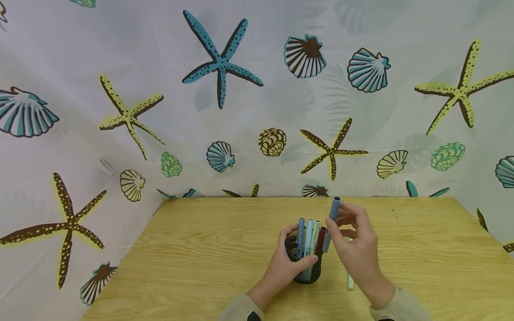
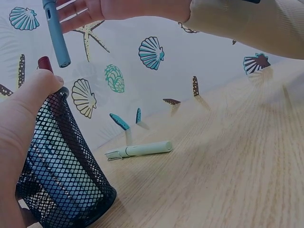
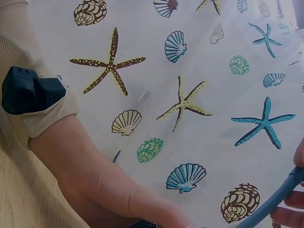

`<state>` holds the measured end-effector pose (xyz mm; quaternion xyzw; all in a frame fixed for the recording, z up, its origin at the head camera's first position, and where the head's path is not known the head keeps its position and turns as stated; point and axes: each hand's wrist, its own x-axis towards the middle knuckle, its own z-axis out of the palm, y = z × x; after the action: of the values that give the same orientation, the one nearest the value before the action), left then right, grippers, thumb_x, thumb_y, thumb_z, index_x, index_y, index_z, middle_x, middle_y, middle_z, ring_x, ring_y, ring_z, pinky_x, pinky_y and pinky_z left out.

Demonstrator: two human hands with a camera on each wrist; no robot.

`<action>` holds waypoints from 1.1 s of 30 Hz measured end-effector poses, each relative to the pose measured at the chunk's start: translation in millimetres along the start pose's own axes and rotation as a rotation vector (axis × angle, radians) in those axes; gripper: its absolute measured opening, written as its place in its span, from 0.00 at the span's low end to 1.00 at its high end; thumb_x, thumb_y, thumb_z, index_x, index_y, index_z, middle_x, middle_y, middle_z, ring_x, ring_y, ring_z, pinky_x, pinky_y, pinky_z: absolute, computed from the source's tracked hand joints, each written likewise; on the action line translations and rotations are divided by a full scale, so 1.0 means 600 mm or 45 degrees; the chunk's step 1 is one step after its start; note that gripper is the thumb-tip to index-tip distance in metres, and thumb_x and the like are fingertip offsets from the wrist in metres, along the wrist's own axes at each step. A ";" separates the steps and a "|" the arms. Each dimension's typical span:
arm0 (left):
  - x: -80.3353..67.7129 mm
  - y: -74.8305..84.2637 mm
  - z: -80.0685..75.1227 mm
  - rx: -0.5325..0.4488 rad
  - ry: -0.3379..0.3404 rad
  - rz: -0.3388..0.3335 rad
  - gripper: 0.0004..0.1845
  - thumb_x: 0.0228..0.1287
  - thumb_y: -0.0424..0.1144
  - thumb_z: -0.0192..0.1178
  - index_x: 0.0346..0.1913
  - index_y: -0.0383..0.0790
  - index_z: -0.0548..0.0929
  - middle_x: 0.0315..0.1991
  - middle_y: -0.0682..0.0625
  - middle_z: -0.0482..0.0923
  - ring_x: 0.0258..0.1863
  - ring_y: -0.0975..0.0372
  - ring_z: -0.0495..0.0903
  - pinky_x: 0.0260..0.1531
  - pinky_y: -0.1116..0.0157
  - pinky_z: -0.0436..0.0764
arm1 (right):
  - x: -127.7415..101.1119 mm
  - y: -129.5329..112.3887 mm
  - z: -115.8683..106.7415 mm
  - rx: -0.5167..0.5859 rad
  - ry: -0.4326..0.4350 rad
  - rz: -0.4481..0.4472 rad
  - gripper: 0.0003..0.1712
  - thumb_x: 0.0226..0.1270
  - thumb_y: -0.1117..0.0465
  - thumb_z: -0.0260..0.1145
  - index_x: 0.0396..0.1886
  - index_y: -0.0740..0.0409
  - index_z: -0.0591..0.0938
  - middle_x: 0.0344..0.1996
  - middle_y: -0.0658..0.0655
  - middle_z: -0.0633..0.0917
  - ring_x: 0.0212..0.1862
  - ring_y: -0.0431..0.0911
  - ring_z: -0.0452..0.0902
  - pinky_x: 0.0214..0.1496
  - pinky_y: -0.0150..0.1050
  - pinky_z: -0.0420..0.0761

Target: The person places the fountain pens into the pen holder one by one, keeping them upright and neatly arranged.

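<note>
A black mesh pen cup point(image 1: 307, 269) point(image 2: 61, 175) stands on the wooden table point(image 1: 201, 258), holding several pens point(image 1: 308, 236) in blue, pale green and dark red. My left hand point(image 1: 287, 263) point(image 2: 21, 123) grips the cup's side. Just right of the cup, my right hand point(image 1: 353, 243) pinches a grey-blue pen point(image 1: 331, 223) point(image 2: 56, 33) point(image 3: 275, 202) upright, its lower end over the cup's rim. A pale green pen point(image 1: 350, 278) point(image 2: 140, 150) lies on the table, right of the cup and partly hidden by my right hand.
A sheet printed with starfish and shells point(image 1: 257, 98) hangs behind and around the table. The table's far edge point(image 1: 305, 197) meets the sheet. A dark camera unit point(image 3: 31, 90) is strapped to my left wrist.
</note>
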<state>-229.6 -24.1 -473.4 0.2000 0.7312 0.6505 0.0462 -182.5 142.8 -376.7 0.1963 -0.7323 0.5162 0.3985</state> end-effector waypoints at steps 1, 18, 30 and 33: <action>0.001 0.000 0.000 0.001 0.001 -0.006 0.40 0.56 0.46 0.65 0.67 0.62 0.54 0.59 0.48 0.63 0.55 0.56 0.69 0.48 0.56 0.74 | 0.000 0.000 0.002 0.008 0.001 0.003 0.24 0.54 0.77 0.66 0.52 0.65 0.73 0.35 0.57 0.79 0.34 0.40 0.76 0.31 0.29 0.77; -0.001 0.002 0.001 0.056 0.032 -0.029 0.40 0.54 0.49 0.67 0.65 0.67 0.55 0.59 0.52 0.63 0.56 0.59 0.67 0.51 0.55 0.71 | -0.008 -0.017 0.043 0.002 -0.020 -0.080 0.26 0.49 0.82 0.67 0.49 0.71 0.71 0.32 0.61 0.78 0.31 0.47 0.76 0.28 0.34 0.80; -0.006 0.019 -0.004 0.070 -0.014 0.031 0.40 0.56 0.50 0.66 0.67 0.57 0.54 0.60 0.47 0.61 0.59 0.55 0.65 0.51 0.54 0.71 | -0.022 -0.031 0.059 0.004 -0.125 -0.044 0.25 0.49 0.82 0.66 0.48 0.75 0.70 0.31 0.65 0.77 0.30 0.50 0.75 0.24 0.38 0.80; -0.011 0.034 -0.005 0.053 -0.020 0.031 0.40 0.56 0.49 0.66 0.67 0.52 0.55 0.60 0.44 0.61 0.59 0.53 0.65 0.51 0.53 0.71 | -0.024 -0.031 0.060 -0.002 -0.129 -0.048 0.25 0.49 0.82 0.66 0.48 0.74 0.70 0.30 0.65 0.78 0.30 0.50 0.75 0.25 0.38 0.80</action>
<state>-219.6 -27.8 -454.4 0.2149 0.7417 0.6342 0.0398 -174.6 100.8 -382.3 0.2355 -0.7482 0.4974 0.3706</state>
